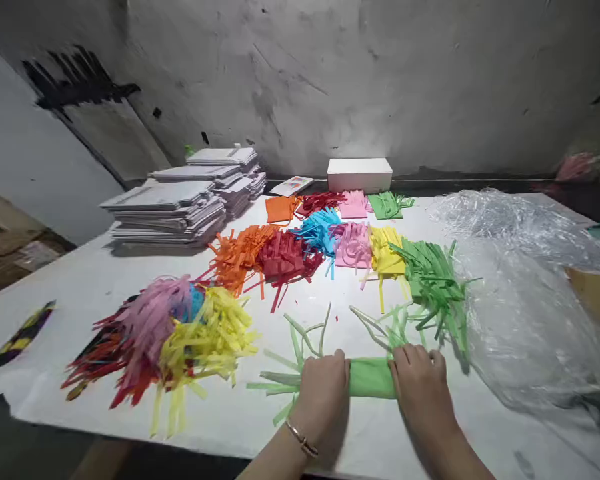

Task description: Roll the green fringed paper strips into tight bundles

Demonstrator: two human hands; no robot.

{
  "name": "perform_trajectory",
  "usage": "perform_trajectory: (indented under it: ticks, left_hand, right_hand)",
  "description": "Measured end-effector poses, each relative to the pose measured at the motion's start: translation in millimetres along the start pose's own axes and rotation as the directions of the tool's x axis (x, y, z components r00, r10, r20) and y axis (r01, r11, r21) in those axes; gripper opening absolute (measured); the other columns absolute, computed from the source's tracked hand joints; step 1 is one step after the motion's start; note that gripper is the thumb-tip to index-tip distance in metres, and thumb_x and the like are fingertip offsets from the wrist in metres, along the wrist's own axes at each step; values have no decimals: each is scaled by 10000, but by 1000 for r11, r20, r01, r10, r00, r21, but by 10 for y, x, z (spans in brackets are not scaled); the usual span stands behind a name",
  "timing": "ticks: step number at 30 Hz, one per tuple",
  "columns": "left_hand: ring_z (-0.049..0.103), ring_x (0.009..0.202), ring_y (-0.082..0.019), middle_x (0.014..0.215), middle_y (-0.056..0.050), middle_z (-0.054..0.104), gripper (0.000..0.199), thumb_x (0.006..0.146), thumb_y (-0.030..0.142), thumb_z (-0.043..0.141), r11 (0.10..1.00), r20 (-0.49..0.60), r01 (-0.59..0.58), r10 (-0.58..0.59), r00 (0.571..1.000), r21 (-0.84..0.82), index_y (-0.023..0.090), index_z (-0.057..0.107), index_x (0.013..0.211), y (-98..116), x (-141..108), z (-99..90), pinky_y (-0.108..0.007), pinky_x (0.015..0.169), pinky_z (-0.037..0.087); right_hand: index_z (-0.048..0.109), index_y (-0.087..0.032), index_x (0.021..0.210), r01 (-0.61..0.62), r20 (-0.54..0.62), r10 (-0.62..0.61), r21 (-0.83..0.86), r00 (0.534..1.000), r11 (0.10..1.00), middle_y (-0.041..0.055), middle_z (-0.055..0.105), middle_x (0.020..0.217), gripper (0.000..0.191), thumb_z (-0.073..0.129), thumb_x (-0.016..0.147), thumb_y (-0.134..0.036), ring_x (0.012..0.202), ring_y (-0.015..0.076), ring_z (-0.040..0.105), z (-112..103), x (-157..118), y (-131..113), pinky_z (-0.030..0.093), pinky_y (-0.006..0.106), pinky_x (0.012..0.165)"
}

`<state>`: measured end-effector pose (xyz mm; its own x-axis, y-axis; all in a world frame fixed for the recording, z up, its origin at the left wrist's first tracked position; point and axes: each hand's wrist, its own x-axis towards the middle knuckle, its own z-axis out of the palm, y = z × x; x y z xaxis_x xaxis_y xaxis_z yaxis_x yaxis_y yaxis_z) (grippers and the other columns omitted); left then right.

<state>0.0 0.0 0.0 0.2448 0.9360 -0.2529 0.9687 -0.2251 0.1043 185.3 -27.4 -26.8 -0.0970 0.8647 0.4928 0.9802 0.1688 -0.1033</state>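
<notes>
A light green fringed paper piece (373, 378) lies flat near the table's front edge, its strips spreading out to the left and at the upper right. My left hand (324, 390), with a bracelet at the wrist, is closed over its left end. Its right end is under my right hand (420, 383), whose fingers are curled on it. Behind them sit fringed bundles: orange (245, 250), dark red (285, 257), blue (320, 229), pink (353, 245), yellow (386, 250) and green (430, 270). To the left is a heap with yellow strips (207, 333) and pink strips (157, 313).
White stacks of flat packs (165, 213) stand at the back left of the white table (220, 417). A white box (360, 175) is by the wall. Clear plastic wrapping (530, 313) covers the right side. A black and yellow item (21, 335) lies far left.
</notes>
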Motion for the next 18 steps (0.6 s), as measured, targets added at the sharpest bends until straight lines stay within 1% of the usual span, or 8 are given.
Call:
perform_trajectory:
  ticks: [2,5,8,10,12,14,16,18]
  left_hand:
    - [755,787,-347,843,-112,784,277,1031,222,432,1000,2,-4,4,1000,0,162,693,962,7,-1,-19,-423,678,516]
    - [756,781,-337,832,-110,783,293,1040,228,422,1000,-2,-8,8,1000,1,158,693,953,15,0,-33,-410,676,509]
    - [752,762,-338,816,-112,780,304,1046,223,412,1000,-14,-9,9,1000,3,154,692,948,21,-1,-28,-416,675,502]
    - [748,752,-343,809,-117,778,309,1048,224,409,1000,-29,-10,10,1000,4,155,691,944,23,-9,-18,-425,676,499]
    - [744,744,-347,803,-119,776,319,1053,231,402,1000,-42,-13,13,999,6,158,690,936,22,-21,-7,-431,675,496]
    - [743,741,-346,799,-112,776,326,1057,230,391,1000,-52,-22,22,998,9,163,686,936,19,-32,3,-437,683,495]
    - [744,741,-341,798,-108,776,328,1060,226,384,1000,-57,-28,29,998,12,163,683,941,14,-38,11,-438,695,495]
    - [746,742,-337,803,-111,776,324,1060,220,386,999,-60,-30,31,998,15,160,682,941,9,-37,16,-434,697,493]
  right_hand:
    - [638,-174,988,85,-34,-83,65,996,994,95,690,954,216,437,987,-96,949,295,625,-75,-105,13,362,529,963]
    - [598,-209,1113,87,-27,-84,225,996,970,67,699,1035,205,432,1008,-147,1011,266,625,-99,-223,118,366,496,991]
    - [532,-232,1234,-117,105,81,415,991,902,59,712,1049,249,444,1005,-275,976,252,650,-53,-245,311,441,439,883]
    - [490,-236,1289,-314,278,192,510,941,801,57,716,1026,330,426,1000,-382,895,237,663,-56,-203,421,476,387,766]
    - [445,-229,1335,-455,451,206,560,868,692,46,706,979,426,396,997,-483,794,218,651,-101,-137,482,473,348,673]
    - [404,-219,1372,-507,541,164,580,825,637,28,685,925,502,384,986,-539,738,206,626,-157,-72,498,466,338,655]
    - [378,-229,1407,-483,550,120,583,826,653,26,676,951,532,421,965,-523,806,217,623,-189,-24,495,472,359,731]
    - [329,-261,1462,-413,535,58,575,843,707,34,673,1070,584,486,927,-436,926,236,609,-187,9,490,457,400,839]
